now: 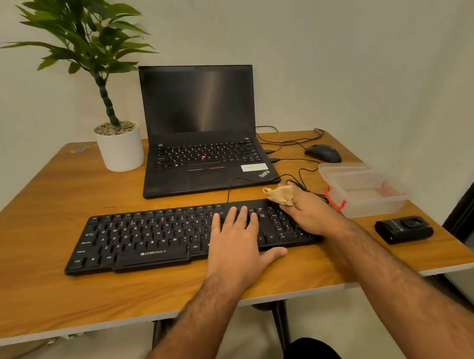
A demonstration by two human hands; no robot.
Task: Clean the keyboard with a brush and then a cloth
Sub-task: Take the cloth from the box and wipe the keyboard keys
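Note:
A black keyboard (151, 236) lies across the middle of the wooden table (44, 290). My left hand (241, 247) lies flat on its right-centre keys, fingers straight and spread, thumb out over the table in front. My right hand (310, 214) is over the keyboard's right end and grips a small crumpled tan cloth (281, 196), which sticks out past the fingers at the keyboard's far right corner. No brush is in view.
An open black laptop (204, 141) stands behind the keyboard, a potted plant (120, 145) to its left. A mouse (323, 154) and cables lie at the back right. A clear plastic box (363, 189) with red clips and a small black device (404, 229) sit at the right.

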